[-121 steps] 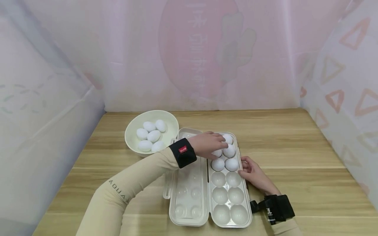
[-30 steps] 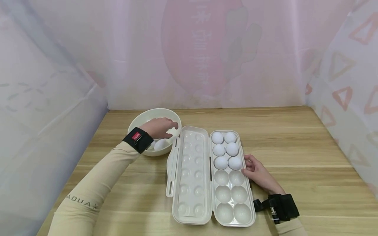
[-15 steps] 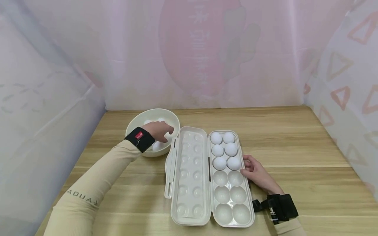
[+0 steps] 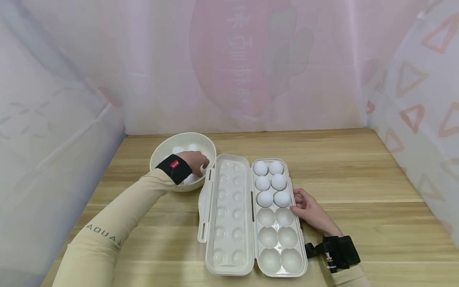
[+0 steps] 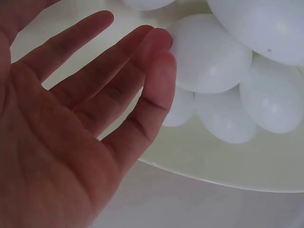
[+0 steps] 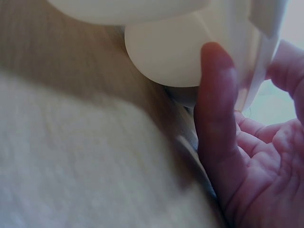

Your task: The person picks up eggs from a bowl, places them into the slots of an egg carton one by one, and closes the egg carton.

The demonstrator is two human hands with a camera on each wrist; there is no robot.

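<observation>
Head view: left hand (image 4: pixel 195 161) reaches into bowl (image 4: pixel 160 154); on the left wrist view its fingers (image 5: pixel 142 71) are extended, tips touching an egg (image 5: pixel 209 54), gripping nothing. Right hand (image 4: pixel 308 209), fingers relaxed, rests against the open carton (image 4: pixel 299 239), which holds six eggs.
</observation>
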